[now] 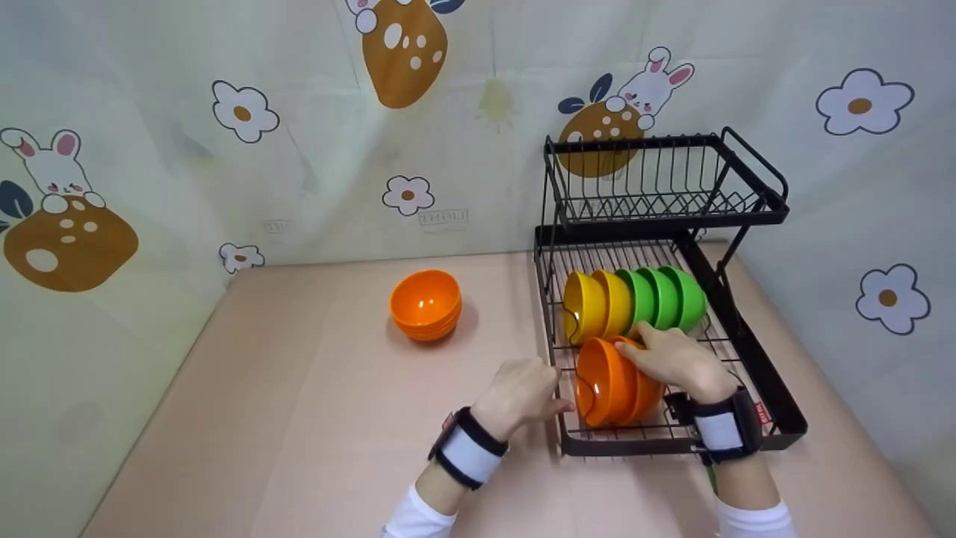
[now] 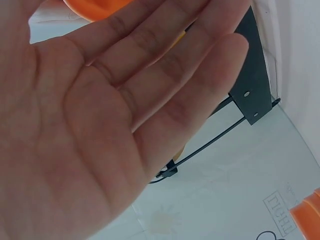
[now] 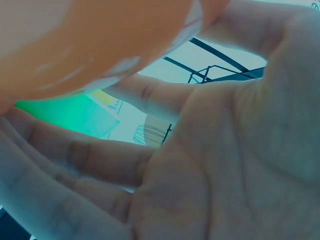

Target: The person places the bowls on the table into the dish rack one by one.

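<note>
In the head view, orange bowls (image 1: pixel 596 381) stand on edge in the front row of the black dish rack (image 1: pixel 620 447). My right hand (image 1: pixel 680 362) holds the rearmost-right of them, thumb at its upper rim; the right wrist view has this orange bowl (image 3: pixel 100 45) between thumb and fingers (image 3: pixel 80 155). Over the rack's left edge is my left hand (image 1: pixel 521 392), beside the leftmost orange bowl; whether it touches is unclear. Its fingers (image 2: pixel 175 95) extend nearly straight in the left wrist view, holding nothing. Behind the orange row, yellow bowls (image 1: pixel 584 306) and green bowls (image 1: pixel 683 299) stand on edge.
Left of the rack, a stack of orange bowls (image 1: pixel 426 305) sits upright on the pale table (image 1: pixel 314 388). The rack's upper tier (image 1: pixel 672 223) rises over its back part. A patterned curtain (image 1: pixel 321 149) hangs behind the table.
</note>
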Action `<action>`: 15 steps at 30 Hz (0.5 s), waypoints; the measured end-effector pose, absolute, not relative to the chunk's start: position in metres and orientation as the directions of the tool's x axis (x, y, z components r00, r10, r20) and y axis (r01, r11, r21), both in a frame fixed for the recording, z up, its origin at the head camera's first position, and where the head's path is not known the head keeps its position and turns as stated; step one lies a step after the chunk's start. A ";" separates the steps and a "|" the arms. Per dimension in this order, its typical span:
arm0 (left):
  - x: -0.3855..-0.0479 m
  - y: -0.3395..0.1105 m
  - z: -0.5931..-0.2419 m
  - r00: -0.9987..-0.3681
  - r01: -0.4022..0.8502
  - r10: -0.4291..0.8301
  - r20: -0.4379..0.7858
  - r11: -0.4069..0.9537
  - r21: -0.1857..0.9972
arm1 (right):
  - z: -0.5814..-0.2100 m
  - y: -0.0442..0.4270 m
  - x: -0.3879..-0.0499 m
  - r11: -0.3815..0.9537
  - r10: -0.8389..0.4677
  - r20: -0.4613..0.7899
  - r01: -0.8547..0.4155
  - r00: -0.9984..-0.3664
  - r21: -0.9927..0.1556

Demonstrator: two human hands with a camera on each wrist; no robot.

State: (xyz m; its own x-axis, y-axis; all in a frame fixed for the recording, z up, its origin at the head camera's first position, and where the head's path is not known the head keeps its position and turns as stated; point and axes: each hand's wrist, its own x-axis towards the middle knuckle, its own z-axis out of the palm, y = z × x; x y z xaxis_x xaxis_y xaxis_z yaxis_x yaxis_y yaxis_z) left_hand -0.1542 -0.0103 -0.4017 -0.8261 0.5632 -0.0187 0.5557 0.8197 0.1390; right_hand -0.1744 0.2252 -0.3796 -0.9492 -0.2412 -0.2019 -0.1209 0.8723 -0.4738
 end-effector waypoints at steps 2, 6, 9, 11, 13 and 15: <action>-0.154 -0.011 -0.402 -0.827 0.552 0.561 -0.025 0.821 0.149 | -0.379 0.225 -0.174 0.872 -0.242 -0.195 -0.125 -0.951 -0.473; -0.155 -0.011 -0.401 -0.828 0.547 0.560 -0.036 0.820 0.166 | -0.377 0.223 -0.172 0.869 -0.235 -0.174 -0.127 -0.956 -0.478; -0.155 -0.011 -0.401 -0.828 0.546 0.559 -0.036 0.820 0.171 | -0.375 0.221 -0.171 0.865 -0.217 -0.158 -0.114 -0.963 -0.489; -0.156 -0.012 -0.401 -0.828 0.546 0.559 -0.035 0.820 0.171 | -0.374 0.220 -0.171 0.863 -0.204 -0.141 -0.110 -0.969 -0.493; -0.156 -0.013 -0.401 -0.829 0.546 0.558 -0.030 0.821 0.165 | -0.372 0.219 -0.170 0.863 -0.195 -0.114 -0.115 -0.974 -0.492; -0.157 -0.013 -0.401 -0.832 0.542 0.554 -0.028 0.824 0.166 | -0.371 0.218 -0.169 0.864 -0.192 -0.081 -0.129 -0.978 -0.487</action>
